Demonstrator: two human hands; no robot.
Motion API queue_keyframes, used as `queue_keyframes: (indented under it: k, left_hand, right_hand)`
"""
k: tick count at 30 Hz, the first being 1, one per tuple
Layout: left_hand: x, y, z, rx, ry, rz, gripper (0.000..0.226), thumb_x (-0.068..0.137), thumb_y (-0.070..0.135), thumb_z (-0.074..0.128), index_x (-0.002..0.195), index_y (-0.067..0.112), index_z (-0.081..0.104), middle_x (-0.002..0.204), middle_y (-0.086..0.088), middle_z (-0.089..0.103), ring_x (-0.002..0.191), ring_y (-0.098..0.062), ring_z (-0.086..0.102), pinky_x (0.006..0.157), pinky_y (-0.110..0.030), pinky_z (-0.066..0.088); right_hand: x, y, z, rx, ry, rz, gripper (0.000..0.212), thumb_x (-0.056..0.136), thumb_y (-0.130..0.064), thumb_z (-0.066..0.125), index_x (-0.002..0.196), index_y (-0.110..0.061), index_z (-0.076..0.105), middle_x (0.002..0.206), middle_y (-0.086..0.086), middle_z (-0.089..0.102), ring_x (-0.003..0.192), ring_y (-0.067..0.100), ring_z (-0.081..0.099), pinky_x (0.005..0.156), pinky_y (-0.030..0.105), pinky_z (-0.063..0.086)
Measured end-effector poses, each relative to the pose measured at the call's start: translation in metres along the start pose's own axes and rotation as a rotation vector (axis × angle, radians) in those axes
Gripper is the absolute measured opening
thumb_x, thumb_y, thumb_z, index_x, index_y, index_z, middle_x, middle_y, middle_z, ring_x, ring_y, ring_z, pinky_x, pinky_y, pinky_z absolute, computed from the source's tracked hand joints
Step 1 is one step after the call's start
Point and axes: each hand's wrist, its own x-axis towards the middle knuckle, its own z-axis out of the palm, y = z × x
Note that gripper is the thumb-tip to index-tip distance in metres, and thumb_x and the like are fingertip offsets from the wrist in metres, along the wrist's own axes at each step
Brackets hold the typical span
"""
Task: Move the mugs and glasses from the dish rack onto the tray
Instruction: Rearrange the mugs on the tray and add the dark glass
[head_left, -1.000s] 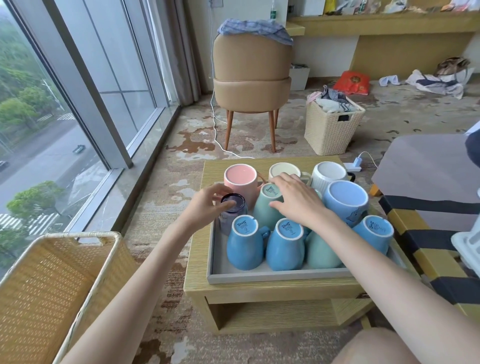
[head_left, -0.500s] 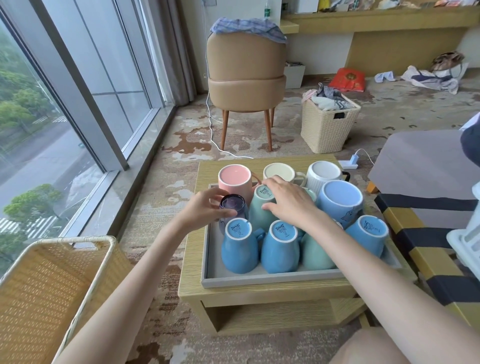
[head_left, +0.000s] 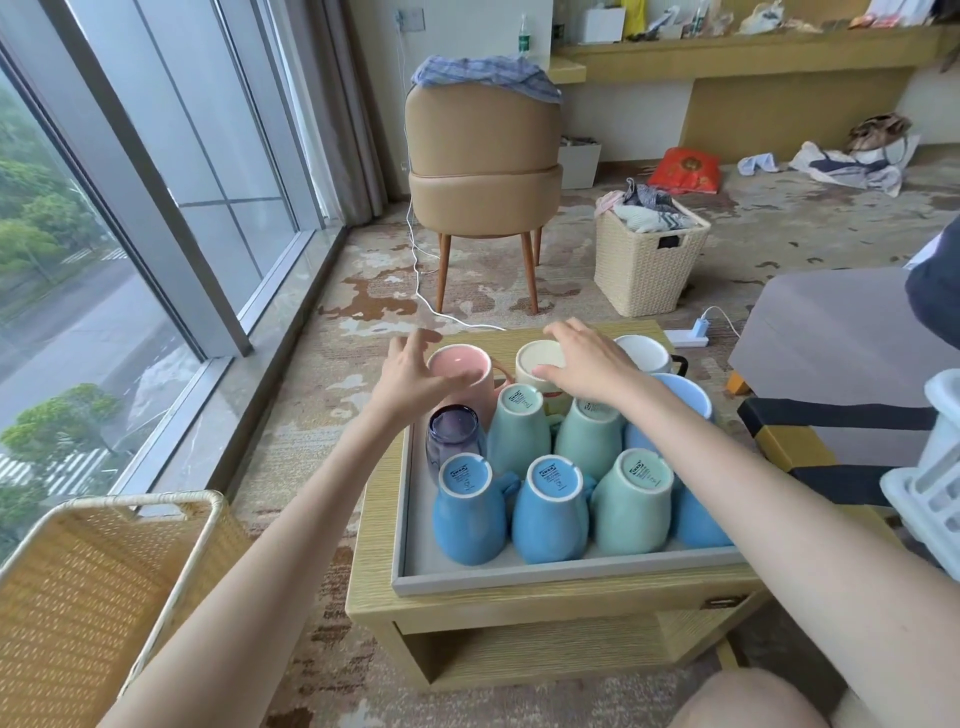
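Observation:
A grey tray (head_left: 519, 579) on a low wooden table (head_left: 467, 613) holds several upside-down mugs in blue and green, plus a purple glass (head_left: 453, 435) at its left. Behind them stand a pink mug (head_left: 462, 370), a cream mug (head_left: 540, 364) and a white mug (head_left: 644, 353). My left hand (head_left: 410, 371) hovers with spread fingers at the pink mug's left rim. My right hand (head_left: 582, 358) is spread over the cream mug, fingertips touching its base. Neither hand has closed around anything. The white dish rack (head_left: 930, 483) shows at the right edge.
A wicker basket (head_left: 88, 587) sits at the lower left beside the window. Beyond the table stand a tan chair (head_left: 483, 171) and a laundry basket (head_left: 649, 260). A grey sofa (head_left: 831, 338) and a striped cushion (head_left: 810, 441) lie to the right.
Both hands have left the purple glass and the green mug and moved farther back, to the pink and cream mugs. The glass now stands alone on the tray.

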Motion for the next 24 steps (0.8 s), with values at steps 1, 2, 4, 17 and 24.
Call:
queue_keyframes:
  k: [1,2,4,17,24]
  left_hand:
    - [0.005,0.004,0.003,-0.021,-0.049,-0.006,0.074,0.073,0.041,0.082,0.134,0.019,0.046,0.132,-0.009,0.043,0.118,-0.022,0.048,0.099,-0.031,0.040]
    - [0.011,0.007,0.005,-0.027,-0.094,-0.006,0.076,0.074,0.037,0.082,0.138,0.020,0.044,0.135,-0.010,0.042,0.120,-0.021,0.046,0.097,-0.028,0.037]
    - [0.022,0.011,0.008,0.022,-0.167,0.005,0.078,0.075,0.029,0.081,0.142,0.019,0.042,0.141,-0.011,0.041,0.124,-0.023,0.046,0.096,-0.027,0.037]
    - [0.030,0.006,0.026,0.158,-0.066,0.107,0.074,0.067,0.047,0.082,0.126,0.017,0.048,0.122,-0.006,0.050,0.097,-0.015,0.041,0.079,-0.027,0.032]
    - [0.036,0.005,0.025,0.156,-0.107,0.137,0.069,0.070,0.042,0.083,0.124,0.016,0.048,0.126,-0.008,0.052,0.101,-0.015,0.043,0.080,-0.026,0.031]
  right_hand:
    - [0.006,0.002,0.000,-0.011,-0.071,-0.005,0.067,0.090,-0.039,0.063,0.145,-0.015,0.034,0.150,0.008,0.036,0.135,0.028,0.041,0.104,0.042,0.039]
    - [0.012,0.005,0.001,-0.012,-0.139,-0.018,0.072,0.088,-0.038,0.066,0.147,-0.015,0.032,0.152,0.008,0.034,0.137,0.028,0.039,0.107,0.043,0.038]
    - [0.021,0.009,0.001,0.005,-0.235,-0.037,0.080,0.082,-0.034,0.074,0.148,-0.017,0.031,0.153,0.006,0.033,0.139,0.026,0.036,0.110,0.042,0.034]
    - [0.037,0.032,0.002,-0.004,-0.290,-0.089,0.092,0.072,-0.029,0.083,0.146,-0.028,0.029,0.152,0.001,0.039,0.133,0.028,0.041,0.106,0.048,0.037]
    - [0.029,0.039,-0.006,0.178,-0.255,-0.104,0.092,0.075,-0.017,0.081,0.150,-0.022,0.028,0.156,0.002,0.034,0.140,0.023,0.036,0.113,0.043,0.033]
